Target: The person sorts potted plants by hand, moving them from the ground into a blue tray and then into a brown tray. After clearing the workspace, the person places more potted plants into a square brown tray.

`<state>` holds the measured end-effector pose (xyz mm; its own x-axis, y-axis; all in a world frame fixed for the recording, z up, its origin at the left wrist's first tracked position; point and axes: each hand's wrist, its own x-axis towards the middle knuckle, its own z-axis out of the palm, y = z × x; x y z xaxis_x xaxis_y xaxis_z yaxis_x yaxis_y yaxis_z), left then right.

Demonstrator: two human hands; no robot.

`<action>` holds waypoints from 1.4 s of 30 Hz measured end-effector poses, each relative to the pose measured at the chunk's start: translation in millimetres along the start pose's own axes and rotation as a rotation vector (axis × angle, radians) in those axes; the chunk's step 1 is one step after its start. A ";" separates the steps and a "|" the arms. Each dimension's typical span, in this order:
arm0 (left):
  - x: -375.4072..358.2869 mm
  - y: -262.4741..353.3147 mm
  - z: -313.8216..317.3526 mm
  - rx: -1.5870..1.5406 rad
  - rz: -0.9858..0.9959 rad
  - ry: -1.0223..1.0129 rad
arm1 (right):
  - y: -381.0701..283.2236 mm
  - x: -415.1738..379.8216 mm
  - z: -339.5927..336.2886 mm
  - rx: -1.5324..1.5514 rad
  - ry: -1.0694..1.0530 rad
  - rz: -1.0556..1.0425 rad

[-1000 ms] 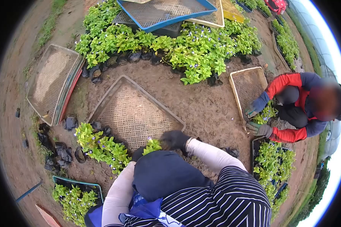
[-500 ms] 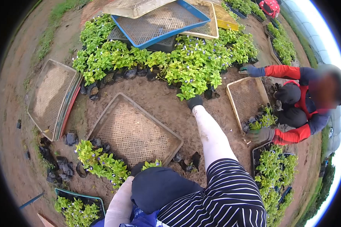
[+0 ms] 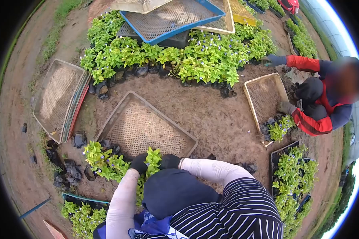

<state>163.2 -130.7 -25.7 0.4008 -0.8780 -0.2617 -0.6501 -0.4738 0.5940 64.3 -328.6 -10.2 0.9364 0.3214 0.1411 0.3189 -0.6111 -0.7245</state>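
My left hand [image 3: 139, 163], in a dark glove, is at the near edge of a shallow mesh tray [image 3: 145, 129], closed beside a leafy green potted seedling [image 3: 152, 158]. On the seedling's other side is my right hand [image 3: 170, 161], also in a dark glove and closed. The leaves stand up between both hands; the fingertips and the pot are hidden. Several flowering seedlings [image 3: 107, 164] in black bags line the tray's near left side.
A large bed of seedlings [image 3: 203, 59] lies ahead, with a blue-rimmed tray [image 3: 175, 22] on top. Stacked trays [image 3: 60, 99] stand left. At right, a co-worker [image 3: 323, 91] crouches by another mesh tray [image 3: 265, 99]. Filled trays [image 3: 293, 175] lie near right.
My right hand has come back from the seedling bed to beside my left hand, and a seedling at the bed's near edge is gone. The co-worker's near hand has moved up along their tray.
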 end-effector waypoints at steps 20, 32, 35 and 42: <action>-5.4 19.6 4.3 -0.037 -0.285 -0.178 | 209.4 60.3 -171.1 -0.336 0.707 0.744; -2.9 -61.4 -19.4 -0.298 -0.291 0.031 | 2.3 55.5 -32.9 -0.023 -0.299 -0.016; -2.7 -37.7 -19.6 -0.164 -0.271 0.140 | 93.8 68.1 -89.9 -0.001 0.540 0.100; 6.7 -25.9 -29.1 -0.226 -0.289 0.092 | 226.4 88.5 -217.7 -0.472 0.348 0.737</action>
<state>201.5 -122.4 -20.8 0.6097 -0.6958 -0.3796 -0.3474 -0.6651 0.6610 251.3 -596.0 -14.9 0.8924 -0.4512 0.0048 -0.4169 -0.8284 -0.3740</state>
